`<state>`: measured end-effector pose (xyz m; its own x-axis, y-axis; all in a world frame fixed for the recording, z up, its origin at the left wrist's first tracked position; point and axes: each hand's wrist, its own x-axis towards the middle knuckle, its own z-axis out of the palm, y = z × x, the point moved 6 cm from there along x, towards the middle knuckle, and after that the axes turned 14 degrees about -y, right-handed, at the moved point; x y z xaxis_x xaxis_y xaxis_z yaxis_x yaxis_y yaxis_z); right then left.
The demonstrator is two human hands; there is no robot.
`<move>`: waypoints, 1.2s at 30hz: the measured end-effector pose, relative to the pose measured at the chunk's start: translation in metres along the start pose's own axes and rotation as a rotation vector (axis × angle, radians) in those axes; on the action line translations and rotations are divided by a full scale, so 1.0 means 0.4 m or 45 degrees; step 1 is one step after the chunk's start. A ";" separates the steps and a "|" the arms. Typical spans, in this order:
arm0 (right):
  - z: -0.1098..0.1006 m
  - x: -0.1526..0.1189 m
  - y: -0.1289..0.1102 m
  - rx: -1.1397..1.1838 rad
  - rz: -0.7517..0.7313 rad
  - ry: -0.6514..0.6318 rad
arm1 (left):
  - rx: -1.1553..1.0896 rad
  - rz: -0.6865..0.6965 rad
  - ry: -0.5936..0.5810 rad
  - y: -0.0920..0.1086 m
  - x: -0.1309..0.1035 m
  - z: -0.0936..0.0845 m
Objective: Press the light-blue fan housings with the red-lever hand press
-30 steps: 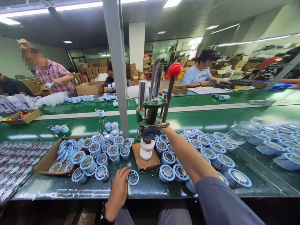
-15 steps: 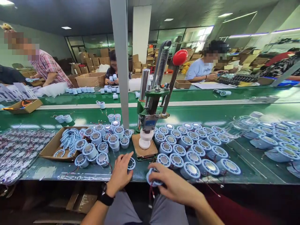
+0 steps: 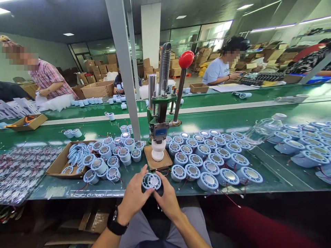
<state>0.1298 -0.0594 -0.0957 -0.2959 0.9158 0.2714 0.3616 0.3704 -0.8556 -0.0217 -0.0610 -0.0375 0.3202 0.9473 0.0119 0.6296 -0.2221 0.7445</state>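
My left hand (image 3: 134, 194), with a black watch on its wrist, pinches a light blue ring (image 3: 145, 181) near the table's front edge. Right beside it, my right hand (image 3: 167, 196) grips a light blue round unit (image 3: 155, 181) with a silver centre. Ring and unit overlap in view; whether they touch cannot be told. Behind the hands stands a hand press (image 3: 160, 129) with a red knob (image 3: 186, 59). A white round fixture (image 3: 158, 150) sits under its ram on a brown pad (image 3: 165, 163).
Rows of blue units (image 3: 208, 181) stand on the right. At left are clustered units (image 3: 99, 165) and a cardboard box (image 3: 55, 167) of blue rings. A grey post (image 3: 124, 62) rises behind the table. A plastic bottle (image 3: 266, 128) lies at right. People work across the table.
My right hand has lifted the unit from the front edge and moved it left, beside my left hand. The ring at my left hand now overlaps the unit. The view has shifted slightly.
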 end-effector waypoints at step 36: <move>-0.649 0.695 -0.623 -0.387 -0.623 0.426 | -0.579 0.113 0.057 0.035 0.341 -0.063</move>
<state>0.1872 0.1431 0.3074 -0.2163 0.6117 0.7609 0.5029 0.7378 -0.4502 0.0128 0.0708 -0.0088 0.3214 0.9405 0.1102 0.2236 -0.1885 0.9563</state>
